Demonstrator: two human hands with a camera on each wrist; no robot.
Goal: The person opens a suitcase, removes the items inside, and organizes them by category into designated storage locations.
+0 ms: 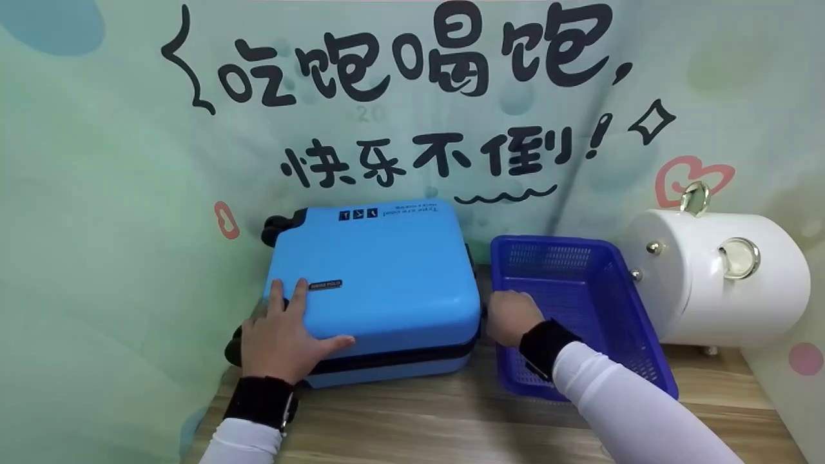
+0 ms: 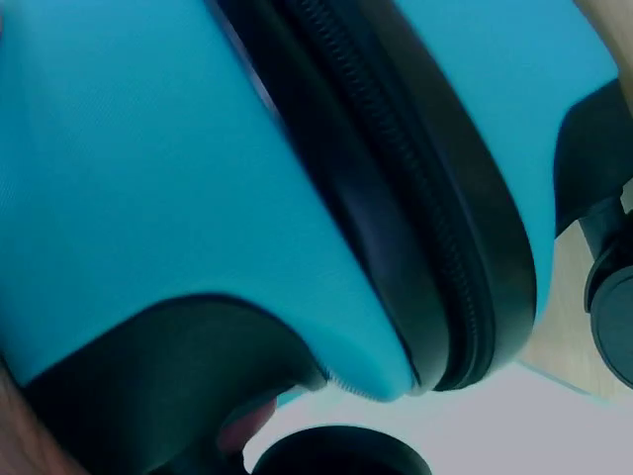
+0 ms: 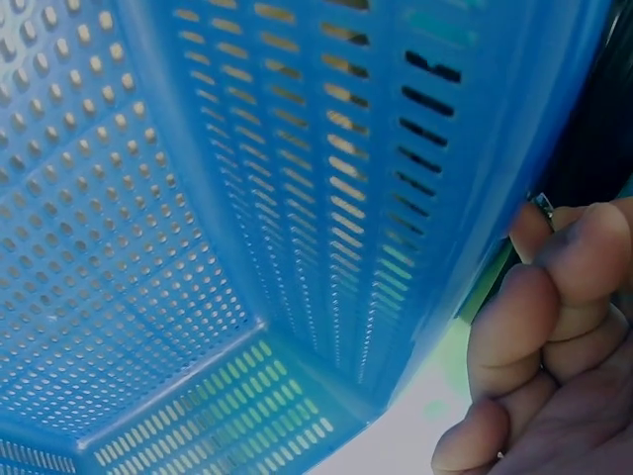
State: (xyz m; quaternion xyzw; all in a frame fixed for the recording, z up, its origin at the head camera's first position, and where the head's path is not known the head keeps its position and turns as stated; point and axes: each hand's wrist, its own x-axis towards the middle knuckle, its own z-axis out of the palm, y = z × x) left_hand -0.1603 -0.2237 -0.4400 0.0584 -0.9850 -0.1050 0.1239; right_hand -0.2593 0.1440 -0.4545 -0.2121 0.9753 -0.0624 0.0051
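Note:
A bright blue hard-shell suitcase lies flat on the table, its black wheels to the left and a black zipper band round its side. On its near left corner rests my left hand, fingers spread and thumb along the front edge. Beside the suitcase's right end is my right hand, its fingers curled. In the right wrist view these fingers pinch at a small shiny piece that looks like a zipper pull; most of it is hidden by the fingertips.
A blue-purple perforated plastic basket stands right of the suitcase, close to my right hand. Farther right is a white rounded container with metal rings and knobs. A printed cloth hangs behind the wood-grain table.

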